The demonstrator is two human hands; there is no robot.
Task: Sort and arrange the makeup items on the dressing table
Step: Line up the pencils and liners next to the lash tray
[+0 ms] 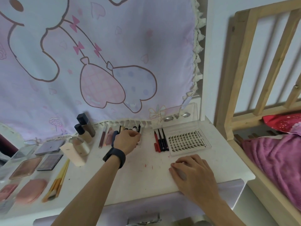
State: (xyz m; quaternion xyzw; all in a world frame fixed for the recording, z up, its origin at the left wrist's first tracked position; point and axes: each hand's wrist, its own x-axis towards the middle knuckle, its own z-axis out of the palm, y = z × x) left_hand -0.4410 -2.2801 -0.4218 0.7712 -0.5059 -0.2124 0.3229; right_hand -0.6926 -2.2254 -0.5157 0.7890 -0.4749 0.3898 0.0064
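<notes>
1. A person stands over a white dressing table (pixel 146 173) spread with makeup, with both bare forearms stretching out over it.
2. The left hand (pixel 126 141), with a dark watch band (pixel 114 157) on its wrist, reaches to the back edge. Its fingers are curled in and pinch a slim black-capped pale stick (pixel 139 128), which lies in a row of small pencils and tubes (the hand hides most of them).
3. The right hand (pixel 192 173) rests palm down near the front right of the table, with its fingers loosely together and holding nothing.
4. Further back, between the hands, three slim red and black pens (pixel 160 141) lie side by side. They are just beside a clear plastic tray of false lashes (pixel 187 141) with its lid raised.
5. To the left stand two foundation bottles with dark caps (pixel 85 129). Nearer the front lie flat eyeshadow palettes (pixel 49 162), pink oval compacts (pixel 31 190) and yellow-handled brushes (pixel 57 181).
6. A pink cartoon-print cloth (pixel 114 46) hangs behind the table.
</notes>
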